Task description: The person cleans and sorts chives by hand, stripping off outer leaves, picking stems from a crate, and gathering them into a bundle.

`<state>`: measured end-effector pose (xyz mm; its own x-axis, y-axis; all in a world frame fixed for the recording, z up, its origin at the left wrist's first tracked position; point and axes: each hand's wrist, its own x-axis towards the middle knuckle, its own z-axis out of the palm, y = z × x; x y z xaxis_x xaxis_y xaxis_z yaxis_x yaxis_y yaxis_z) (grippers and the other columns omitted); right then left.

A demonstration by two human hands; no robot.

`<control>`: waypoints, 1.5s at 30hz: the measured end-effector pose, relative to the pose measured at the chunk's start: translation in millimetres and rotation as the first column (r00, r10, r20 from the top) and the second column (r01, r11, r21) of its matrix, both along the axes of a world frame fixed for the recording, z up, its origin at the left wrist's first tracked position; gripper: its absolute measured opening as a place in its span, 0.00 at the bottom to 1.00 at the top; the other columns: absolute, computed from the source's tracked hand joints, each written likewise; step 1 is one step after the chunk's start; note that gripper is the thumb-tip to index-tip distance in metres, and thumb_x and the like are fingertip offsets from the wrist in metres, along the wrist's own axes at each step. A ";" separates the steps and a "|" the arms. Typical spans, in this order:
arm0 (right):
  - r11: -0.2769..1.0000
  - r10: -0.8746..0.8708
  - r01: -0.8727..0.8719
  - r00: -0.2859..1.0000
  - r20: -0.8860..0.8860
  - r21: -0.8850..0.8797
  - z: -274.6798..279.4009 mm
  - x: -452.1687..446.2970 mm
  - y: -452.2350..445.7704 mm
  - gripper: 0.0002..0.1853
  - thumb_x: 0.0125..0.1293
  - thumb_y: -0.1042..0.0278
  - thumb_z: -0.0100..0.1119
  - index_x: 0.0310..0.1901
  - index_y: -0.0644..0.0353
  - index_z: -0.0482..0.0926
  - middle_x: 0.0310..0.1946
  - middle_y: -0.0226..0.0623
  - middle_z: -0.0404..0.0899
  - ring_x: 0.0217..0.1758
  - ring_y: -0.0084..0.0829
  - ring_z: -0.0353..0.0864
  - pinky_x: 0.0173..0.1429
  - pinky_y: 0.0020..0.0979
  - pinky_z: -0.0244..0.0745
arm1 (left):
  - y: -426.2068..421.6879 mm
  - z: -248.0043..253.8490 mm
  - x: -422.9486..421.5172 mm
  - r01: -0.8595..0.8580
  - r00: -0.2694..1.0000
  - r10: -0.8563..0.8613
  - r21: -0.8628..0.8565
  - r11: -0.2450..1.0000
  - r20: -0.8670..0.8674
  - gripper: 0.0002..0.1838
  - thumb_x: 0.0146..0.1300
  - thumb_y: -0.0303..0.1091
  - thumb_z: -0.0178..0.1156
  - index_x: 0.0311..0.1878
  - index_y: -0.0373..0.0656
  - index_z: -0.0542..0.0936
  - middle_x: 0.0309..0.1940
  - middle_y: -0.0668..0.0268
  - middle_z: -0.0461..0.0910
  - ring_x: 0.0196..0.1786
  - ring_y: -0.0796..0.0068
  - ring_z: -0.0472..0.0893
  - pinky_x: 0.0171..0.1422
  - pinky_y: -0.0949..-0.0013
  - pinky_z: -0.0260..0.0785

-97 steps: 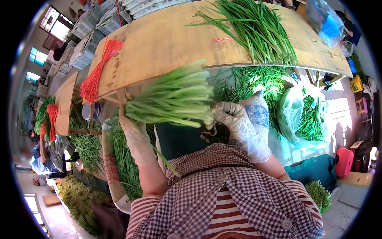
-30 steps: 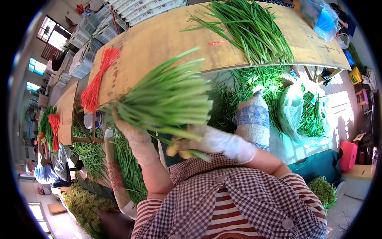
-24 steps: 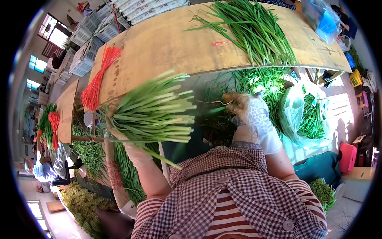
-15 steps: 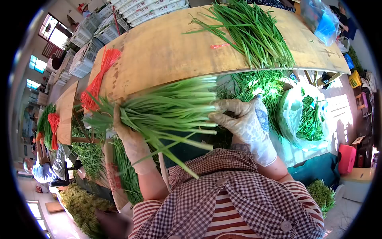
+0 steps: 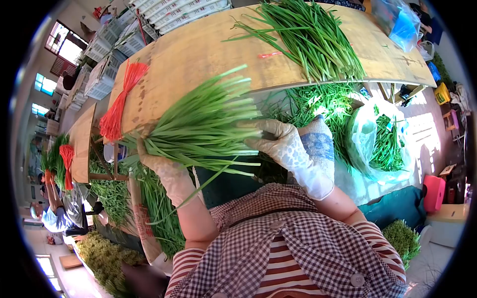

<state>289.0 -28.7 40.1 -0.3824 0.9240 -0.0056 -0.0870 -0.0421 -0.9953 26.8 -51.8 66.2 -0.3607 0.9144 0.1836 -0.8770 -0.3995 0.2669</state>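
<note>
A fanned bunch of green stalks (image 5: 203, 119) is gripped near its leafy end by my gloved left hand (image 5: 161, 166), its pale cut ends pointing right. My gloved right hand (image 5: 283, 144) is at those pale ends, with thumb and fingers around the tips of some stalks. Both gloves are whitish and stained. Behind the bunch, a wooden table (image 5: 198, 59) carries a pile of green stalks (image 5: 318, 44) and a bundle of red ties (image 5: 121, 102) that hangs over its edge.
Loose greens (image 5: 323, 97) lie below the table's front edge. A clear plastic bag of greens (image 5: 380, 144) stands at the right, beside a white and blue sack (image 5: 318, 144). White crates (image 5: 179, 12) are stacked behind. At the far left a co-worker (image 5: 57, 213) handles greens.
The bunch has tilted, its pale ends spreading upward. My right hand has moved left, in among the stalk ends. My left hand still grips the leafy end.
</note>
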 end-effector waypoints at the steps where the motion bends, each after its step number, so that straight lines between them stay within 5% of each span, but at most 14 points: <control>1: 0.993 0.003 -0.001 1.000 -0.014 0.122 -5.9 -3.7 3.7 0.17 0.56 0.66 0.70 0.48 0.58 0.83 0.40 0.39 0.84 0.43 0.29 0.82 0.50 0.31 0.79 | 1.4 -4.3 -3.2 -0.077 0.997 0.077 -0.061 0.995 -0.001 0.09 0.62 0.40 0.49 0.30 0.47 0.71 0.33 0.67 0.75 0.44 0.66 0.75 0.57 0.55 0.67; 11: 0.685 -0.256 -0.010 0.933 0.253 0.728 -3.9 -18.4 8.8 0.14 0.54 0.67 0.69 0.44 0.52 0.85 0.44 0.35 0.83 0.47 0.31 0.83 0.53 0.28 0.77 | 5.0 -5.5 1.7 -0.145 0.988 0.151 -0.168 0.975 0.027 0.07 0.60 0.36 0.51 0.30 0.43 0.72 0.29 0.67 0.74 0.41 0.67 0.75 0.57 0.58 0.68; 13: 0.882 -0.076 0.094 0.995 -0.057 0.463 -3.4 -19.4 3.8 0.14 0.53 0.65 0.69 0.43 0.54 0.84 0.44 0.34 0.83 0.46 0.32 0.83 0.52 0.28 0.78 | 6.3 -7.7 0.1 -0.131 0.988 0.143 -0.186 0.974 0.050 0.07 0.60 0.35 0.51 0.30 0.43 0.72 0.29 0.67 0.74 0.40 0.67 0.75 0.56 0.59 0.69; 16: 0.889 -0.038 0.037 0.999 -0.006 0.457 3.2 -12.3 2.0 0.13 0.52 0.65 0.69 0.39 0.58 0.83 0.45 0.31 0.83 0.45 0.33 0.83 0.53 0.29 0.78 | 13.2 -19.6 -10.0 -0.217 0.975 0.224 -0.224 0.950 0.007 0.08 0.60 0.36 0.51 0.30 0.42 0.72 0.30 0.66 0.75 0.40 0.67 0.76 0.56 0.59 0.69; 18: 0.770 -0.149 -0.160 0.896 0.419 0.618 7.7 -0.9 2.5 0.10 0.53 0.67 0.68 0.36 0.60 0.82 0.45 0.31 0.83 0.46 0.32 0.83 0.55 0.29 0.78 | 13.2 -22.7 -13.8 -0.238 0.971 0.235 -0.223 0.945 -0.039 0.08 0.61 0.36 0.51 0.30 0.42 0.72 0.30 0.66 0.75 0.40 0.67 0.76 0.56 0.60 0.69; 19: 0.539 -0.242 -0.072 0.941 0.236 0.839 -12.3 7.0 11.2 0.07 0.56 0.67 0.66 0.35 0.56 0.82 0.46 0.28 0.83 0.48 0.29 0.82 0.54 0.30 0.78 | 11.6 -19.3 -15.3 -0.222 0.975 0.217 -0.208 0.952 -0.050 0.09 0.61 0.37 0.52 0.30 0.43 0.72 0.30 0.66 0.75 0.40 0.67 0.76 0.56 0.59 0.69; 21: 0.967 0.052 0.004 0.976 -0.211 0.254 -40.9 22.4 7.2 0.06 0.57 0.65 0.64 0.33 0.58 0.82 0.43 0.35 0.84 0.47 0.31 0.82 0.52 0.31 0.79 | 5.1 -6.5 -18.0 -0.195 0.980 0.185 -0.180 0.964 -0.072 0.09 0.62 0.38 0.52 0.30 0.43 0.72 0.31 0.65 0.76 0.42 0.66 0.77 0.57 0.59 0.70; 24: 0.914 -0.269 0.177 0.938 0.218 0.365 -49.3 70.6 19.6 0.11 0.58 0.66 0.65 0.41 0.61 0.83 0.40 0.43 0.84 0.41 0.30 0.85 0.47 0.30 0.81 | -1.8 12.9 -16.3 -0.492 0.868 0.436 -0.288 0.822 -0.239 0.09 0.63 0.40 0.51 0.31 0.46 0.73 0.32 0.67 0.77 0.46 0.66 0.77 0.59 0.55 0.68; 25: 0.923 -0.340 0.201 0.823 0.455 0.327 -61.2 88.3 33.0 0.14 0.58 0.65 0.66 0.45 0.60 0.83 0.40 0.43 0.85 0.39 0.28 0.85 0.46 0.29 0.81 | -12.1 8.1 -29.7 -0.028 0.991 0.031 0.026 0.999 -0.129 0.09 0.64 0.42 0.51 0.32 0.50 0.74 0.34 0.69 0.77 0.49 0.65 0.77 0.62 0.52 0.66; 26: 0.927 -0.373 0.233 0.648 0.664 0.293 -86.0 102.5 45.7 0.18 0.58 0.64 0.67 0.49 0.60 0.82 0.39 0.43 0.85 0.37 0.27 0.85 0.46 0.29 0.81 | -12.7 7.4 -28.8 -0.109 0.987 0.107 -0.010 0.994 -0.124 0.08 0.64 0.42 0.51 0.32 0.51 0.74 0.34 0.70 0.77 0.48 0.65 0.77 0.62 0.51 0.66; 29: 0.996 -0.071 0.057 0.965 0.251 0.064 -58.1 65.3 27.8 0.21 0.61 0.58 0.66 0.53 0.59 0.81 0.41 0.39 0.85 0.39 0.28 0.84 0.49 0.27 0.79 | -6.4 -2.4 -27.8 -0.193 0.975 0.193 0.003 0.981 -0.113 0.06 0.62 0.41 0.55 0.33 0.51 0.74 0.33 0.74 0.77 0.46 0.66 0.77 0.60 0.52 0.66; 34: 0.838 0.114 -0.335 0.879 -0.462 -0.431 -18.8 5.2 8.2 0.23 0.68 0.54 0.59 0.51 0.69 0.78 0.43 0.43 0.83 0.44 0.34 0.84 0.51 0.31 0.78 | 3.9 -1.8 -13.7 -0.140 0.986 0.137 0.033 0.990 0.098 0.07 0.61 0.40 0.57 0.29 0.51 0.73 0.29 0.75 0.75 0.42 0.70 0.77 0.58 0.55 0.67; 42: 0.679 0.278 -0.609 0.731 -0.624 -0.410 -18.9 11.9 11.2 0.20 0.69 0.69 0.55 0.56 0.76 0.71 0.53 0.53 0.77 0.56 0.50 0.78 0.56 0.48 0.77 | -7.2 4.9 -0.5 0.083 0.997 -0.080 0.168 0.982 -0.022 0.10 0.61 0.44 0.58 0.28 0.52 0.73 0.30 0.73 0.76 0.45 0.63 0.77 0.60 0.47 0.68; 45: 0.760 0.482 -0.609 0.763 -0.430 -0.228 -29.7 -2.3 19.4 0.20 0.67 0.71 0.55 0.60 0.67 0.71 0.50 0.45 0.80 0.53 0.37 0.81 0.54 0.36 0.79 | -5.2 5.9 10.1 0.007 1.000 -0.004 0.102 0.995 -0.030 0.11 0.62 0.43 0.57 0.27 0.51 0.73 0.30 0.73 0.76 0.45 0.66 0.77 0.59 0.52 0.68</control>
<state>286.7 -9.4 10.4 -0.8556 0.5150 -0.0514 -0.2564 -0.5080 -0.8223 37.0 -57.0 72.1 -0.3487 0.8922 0.2870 -0.8715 -0.4214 0.2510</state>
